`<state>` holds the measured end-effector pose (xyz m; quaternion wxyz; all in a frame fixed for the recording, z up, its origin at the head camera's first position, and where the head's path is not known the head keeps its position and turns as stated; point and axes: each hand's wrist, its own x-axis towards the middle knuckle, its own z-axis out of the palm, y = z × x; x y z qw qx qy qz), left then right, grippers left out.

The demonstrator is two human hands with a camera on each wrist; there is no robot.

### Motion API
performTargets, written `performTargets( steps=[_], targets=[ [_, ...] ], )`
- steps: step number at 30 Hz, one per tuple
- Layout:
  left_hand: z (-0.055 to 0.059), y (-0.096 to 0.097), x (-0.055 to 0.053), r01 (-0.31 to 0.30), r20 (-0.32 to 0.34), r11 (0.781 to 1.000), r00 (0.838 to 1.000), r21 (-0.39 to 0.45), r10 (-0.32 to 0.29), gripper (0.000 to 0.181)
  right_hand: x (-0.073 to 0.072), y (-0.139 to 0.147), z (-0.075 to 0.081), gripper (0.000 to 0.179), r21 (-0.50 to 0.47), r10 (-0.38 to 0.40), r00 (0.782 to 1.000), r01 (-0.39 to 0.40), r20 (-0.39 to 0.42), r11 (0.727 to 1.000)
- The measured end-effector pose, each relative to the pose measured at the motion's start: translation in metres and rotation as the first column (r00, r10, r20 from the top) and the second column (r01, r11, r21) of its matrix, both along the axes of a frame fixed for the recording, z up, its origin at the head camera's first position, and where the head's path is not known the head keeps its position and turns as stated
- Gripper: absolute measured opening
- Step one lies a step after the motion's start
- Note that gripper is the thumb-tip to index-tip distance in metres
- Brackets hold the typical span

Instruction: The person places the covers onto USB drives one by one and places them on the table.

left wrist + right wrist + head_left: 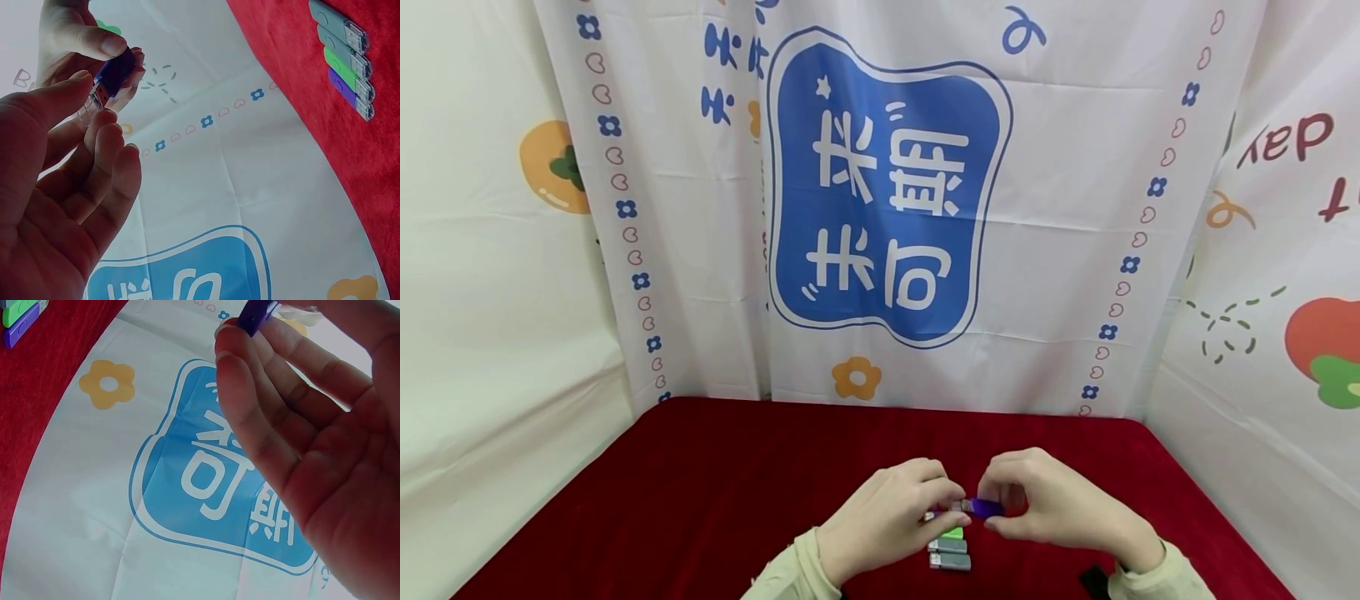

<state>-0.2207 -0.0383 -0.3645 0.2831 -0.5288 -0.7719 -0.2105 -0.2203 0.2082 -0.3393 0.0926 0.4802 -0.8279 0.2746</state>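
My right hand (pixel 1056 510) pinches the body of a dark blue-purple USB flash drive (pixel 987 508) between thumb and fingers. From the other side, my left hand (pixel 895 518) grips the clear cap (pixel 89 111) at the drive's plug end. The metal plug shows between the cap and the body in the left wrist view. Below the hands, several capped drives lie side by side: two grey ones, the nearer grey drive (pixel 950 562) among them, a green drive (pixel 339 65) and a purple drive (pixel 342 86). In the head view my left hand partly covers this row.
A dark red cloth (pixel 700 500) covers the table. White printed curtains (pixel 1075 167) hang behind it and at both sides. A small black object (pixel 1095 582) lies near my right wrist at the front.
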Motion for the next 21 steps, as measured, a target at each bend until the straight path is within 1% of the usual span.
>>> performTargets(
  steps=[13,19,21],
  targets=[
    [-0.0007,-0.0003,0.0000,-0.010,0.018,1.000,1.000,-0.011,0.010,0.012,-0.0001,0.0005,-0.0001,0.027,0.005,0.008,1.000,-0.008,-0.012,1.000],
    [-0.0014,-0.0002,-0.0005,0.001,0.043,1.000,0.999,-0.028,0.000,0.012,-0.0003,-0.0008,-0.0011,0.028,0.001,0.015,1.000,-0.015,-0.022,1.000],
    [-0.0020,0.0000,-0.0010,0.005,0.040,0.999,0.999,-0.032,-0.004,0.013,-0.0002,-0.0014,-0.0013,0.028,0.002,0.017,1.000,-0.017,-0.024,1.000]
  ],
)
